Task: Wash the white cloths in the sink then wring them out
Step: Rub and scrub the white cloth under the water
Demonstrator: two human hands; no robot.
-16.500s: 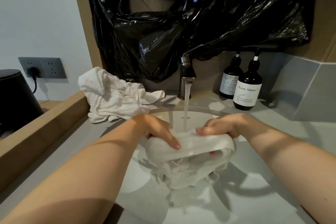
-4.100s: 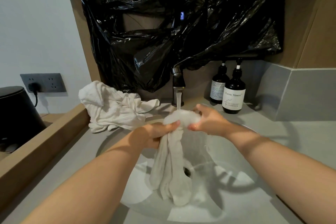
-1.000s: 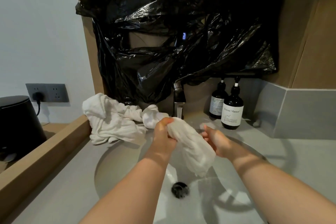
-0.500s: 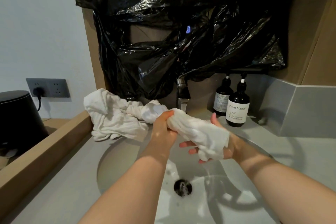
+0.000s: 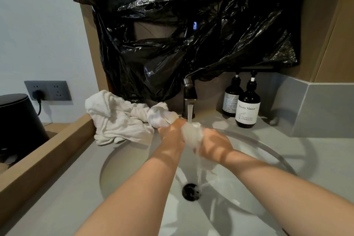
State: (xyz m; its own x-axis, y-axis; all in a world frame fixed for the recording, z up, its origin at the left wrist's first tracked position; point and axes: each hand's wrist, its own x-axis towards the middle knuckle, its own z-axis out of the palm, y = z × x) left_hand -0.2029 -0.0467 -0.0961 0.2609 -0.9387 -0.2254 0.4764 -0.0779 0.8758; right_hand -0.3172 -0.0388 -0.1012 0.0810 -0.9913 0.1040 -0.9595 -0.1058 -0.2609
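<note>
Both hands clamped on one wet cloth under the running tap.

Left hand [image 5: 172, 134] and right hand [image 5: 214, 142] were curled tight around the bunched cloth [image 5: 192, 133] over the sink [image 5: 134, 168]; water ran to the drain [image 5: 191, 191]. More cloths [image 5: 118, 119] lay piled on the grey counter [image 5: 57, 197], beside two dark bottles [image 5: 247, 109].

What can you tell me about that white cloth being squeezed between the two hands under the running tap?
The small white cloth is bunched into a tight, wet-looking wad of soft fabric, held over the grey round sink basin. The left hand and right hand clamp it from either side. The stream from the metal tap lands on its top, and water runs off its underside toward the dark drain. Most of it is hidden by the hands.
</note>
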